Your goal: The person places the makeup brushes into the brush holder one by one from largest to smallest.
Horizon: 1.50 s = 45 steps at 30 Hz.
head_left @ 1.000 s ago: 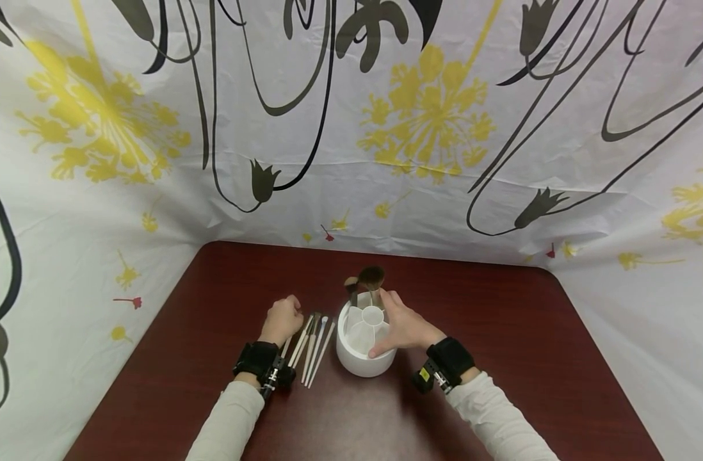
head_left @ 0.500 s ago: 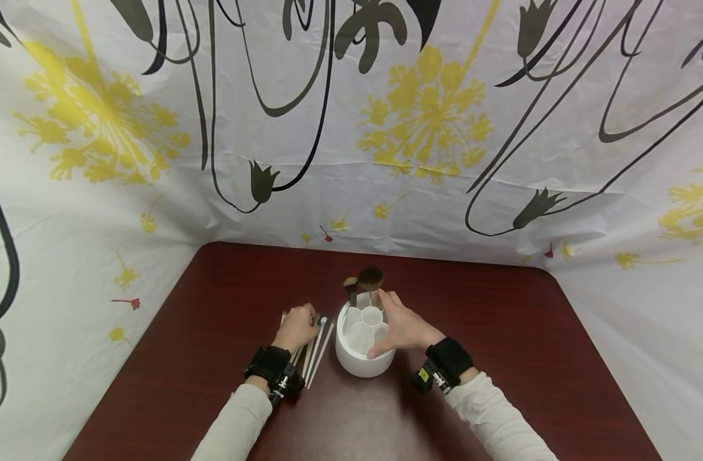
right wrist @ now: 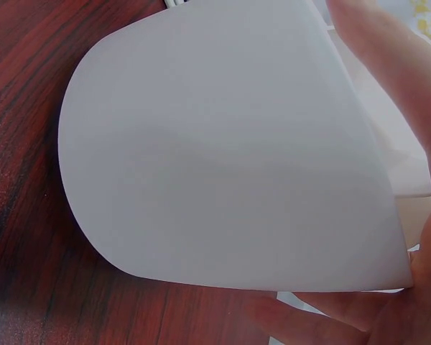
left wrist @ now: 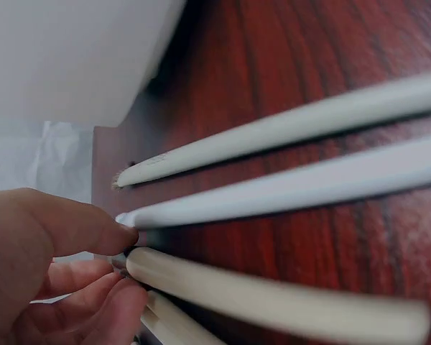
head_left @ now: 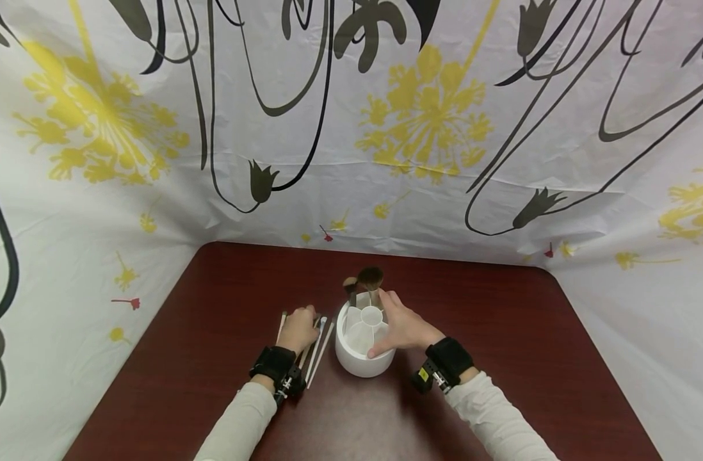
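Observation:
My left hand [head_left: 298,328] is over a row of thin makeup brushes on the table. In the left wrist view its thumb and fingers pinch the head end of a cream-handled makeup brush [left wrist: 273,291], whose bristles the fingers hide. Beside it lie a white-handled brush [left wrist: 294,187] and another pale brush [left wrist: 294,129]. My right hand [head_left: 408,323] grips the round white brush holder [head_left: 360,366] at its rim, thumb on the near side and fingers towards the back. Two dark-bristled brushes, a wide one [head_left: 371,278] and a smaller one [head_left: 350,285], stand in its back compartments.
The holder's top is split into petal-shaped compartments around a round middle one. It stands on a dark red wooden table [head_left: 472,301], just right of the loose brushes. A white curtain [head_left: 340,141] with flower prints hangs behind the table and at its sides.
My left hand has moved right across the row of brushes, uncovering one on its left, and its fingers have come to a brush's head end. The right hand and the holder have stayed put.

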Each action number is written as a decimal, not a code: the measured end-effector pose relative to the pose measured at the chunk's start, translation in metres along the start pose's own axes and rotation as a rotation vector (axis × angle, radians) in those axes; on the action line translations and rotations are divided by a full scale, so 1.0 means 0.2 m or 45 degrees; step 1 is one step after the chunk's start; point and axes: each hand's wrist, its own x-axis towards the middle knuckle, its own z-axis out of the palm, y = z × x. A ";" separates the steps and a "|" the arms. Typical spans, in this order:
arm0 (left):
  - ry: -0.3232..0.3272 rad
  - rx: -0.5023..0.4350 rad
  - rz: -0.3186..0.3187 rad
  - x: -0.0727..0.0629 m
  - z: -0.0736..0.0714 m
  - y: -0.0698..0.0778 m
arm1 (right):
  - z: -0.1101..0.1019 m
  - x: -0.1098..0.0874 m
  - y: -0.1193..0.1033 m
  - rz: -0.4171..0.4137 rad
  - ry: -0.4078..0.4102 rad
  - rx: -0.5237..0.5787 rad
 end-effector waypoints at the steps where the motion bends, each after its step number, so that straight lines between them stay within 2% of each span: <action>1: 0.005 0.016 0.004 0.00 0.00 0.00 | 0.00 0.00 0.00 -0.003 0.003 -0.001; 10: -0.006 0.091 0.001 0.01 0.01 0.03 | 0.00 0.00 0.01 -0.014 0.005 0.003; 15: -0.025 0.087 -0.011 0.02 0.01 0.03 | 0.01 0.01 0.01 -0.029 0.015 -0.020; 19: -0.016 0.033 -0.007 0.01 -0.01 0.05 | 0.01 0.01 0.02 -0.062 0.034 -0.028; 26: 0.070 -0.076 0.016 -0.02 -0.08 0.08 | 0.01 0.01 0.01 -0.049 0.024 -0.001; 33: 0.147 -0.073 0.029 -0.03 -0.14 0.09 | 0.01 0.00 0.02 -0.055 0.018 0.016; 39: 0.190 -0.104 0.053 -0.04 -0.21 0.13 | 0.02 0.01 0.02 -0.052 0.026 0.018; 45: 0.215 -0.156 0.075 -0.05 -0.24 0.17 | 0.02 0.01 0.02 -0.042 0.025 0.034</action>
